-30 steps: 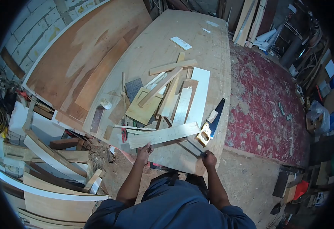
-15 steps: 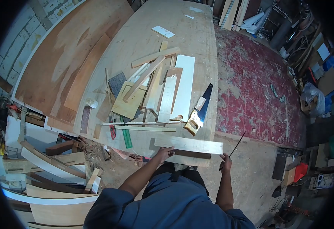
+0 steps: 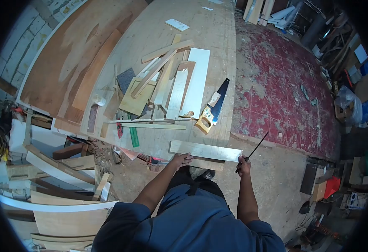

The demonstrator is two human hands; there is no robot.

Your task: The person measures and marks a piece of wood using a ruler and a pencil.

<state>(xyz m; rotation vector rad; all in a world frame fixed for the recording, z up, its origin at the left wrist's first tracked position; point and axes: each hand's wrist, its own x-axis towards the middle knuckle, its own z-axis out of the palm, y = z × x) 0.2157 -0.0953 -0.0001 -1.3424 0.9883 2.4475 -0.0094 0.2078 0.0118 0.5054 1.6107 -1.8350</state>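
A pale flat board [image 3: 206, 150] lies near the front edge of the wooden table [image 3: 148, 145]. My left hand [image 3: 182, 160] is at its lower left edge, fingers closed on it. At the board's right end, my right hand [image 3: 243, 165] is closed around a thin dark rod [image 3: 258, 145] that points up and to the right. A handsaw [image 3: 214, 109] with a yellowish handle lies on the table beyond the board. Left of the saw are a long white board [image 3: 197, 80] and several wood strips [image 3: 154, 73].
Large brown panels [image 3: 66, 63] lean along the left. Curved wooden pieces [image 3: 60, 172] are stacked at the lower left. Red worn flooring [image 3: 276, 92] lies right of the table. Boxes and a red object [image 3: 332, 187] stand at the right.
The whole view has shifted a little, with the table things slightly lower left to upper left. My left hand lies nearer the board's edge; the rod in my right hand is tilted further over.
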